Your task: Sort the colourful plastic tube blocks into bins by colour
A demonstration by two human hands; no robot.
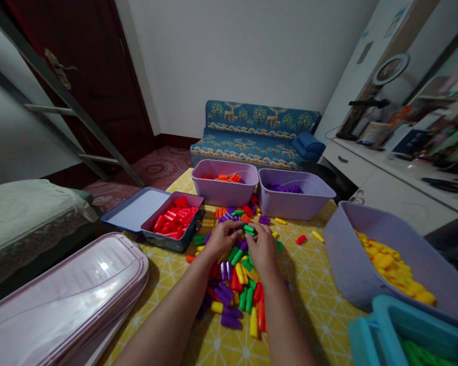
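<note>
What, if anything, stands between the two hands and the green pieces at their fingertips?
Nothing visible does: the left hand and the right hand both appear to touch the green pieces directly. Other coloured pieces lie below and around, on the yellow tablecloth.

The room is rather dim, and the light is soft and a little cold. The white wall (244, 61) looks grey, while the wooden door (95, 56) sinks almost into black. The source of light is outside the view. A small white glare sits on the glossy lid (72, 290), and a soft shadow lies beside its end on the table (164, 305). The plastic pieces (225, 292) in the middle are fairly clear, with strong colours. Toward the edges, shapes are stretched: the ladder (89, 124) leans strongly, and the items on the desk (448, 195) are smeared.
</note>
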